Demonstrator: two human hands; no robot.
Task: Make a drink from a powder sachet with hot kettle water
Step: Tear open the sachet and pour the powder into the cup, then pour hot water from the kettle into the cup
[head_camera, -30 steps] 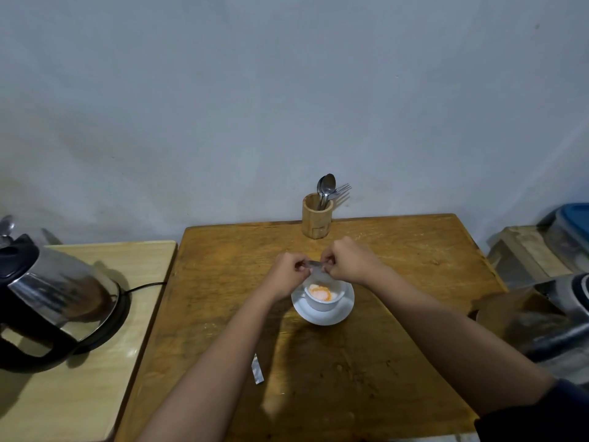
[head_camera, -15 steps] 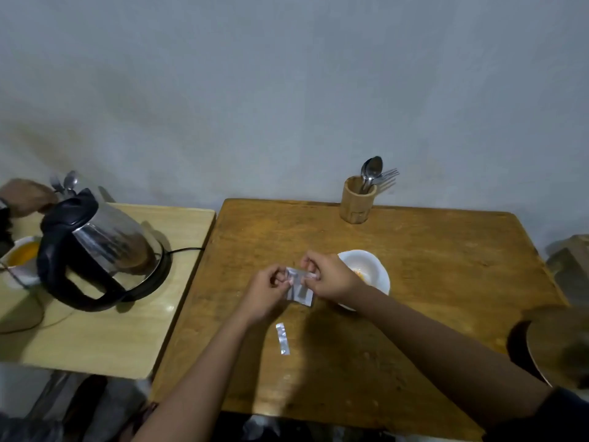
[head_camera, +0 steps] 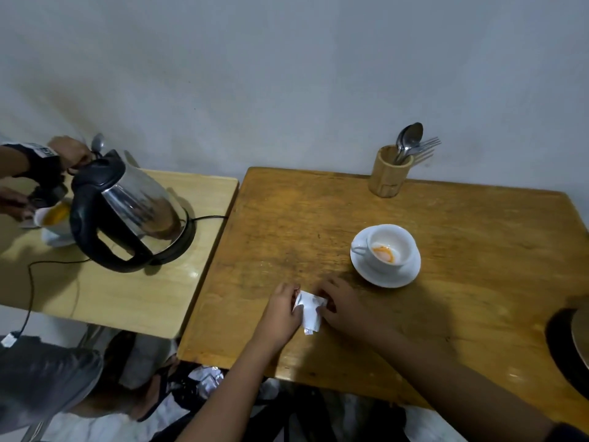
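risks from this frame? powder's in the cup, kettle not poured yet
1. Kettle stands on the side table, where another person's hands work close by: reaching across risks a bump or scald.
2. Its cord trails off the edge: a snag hazard.
3. Both hands, left and right, have a grip on the sachet.

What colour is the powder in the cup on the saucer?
Orange, lying in the bottom of the white cup; the head view shows it.

No text, brand or number can be read anywhere. A white patch on the dark wristband (head_camera: 43,152) at the far left edge may carry marks, but they are too blurred to read. The crumpled sachet (head_camera: 309,309) shows no legible print.
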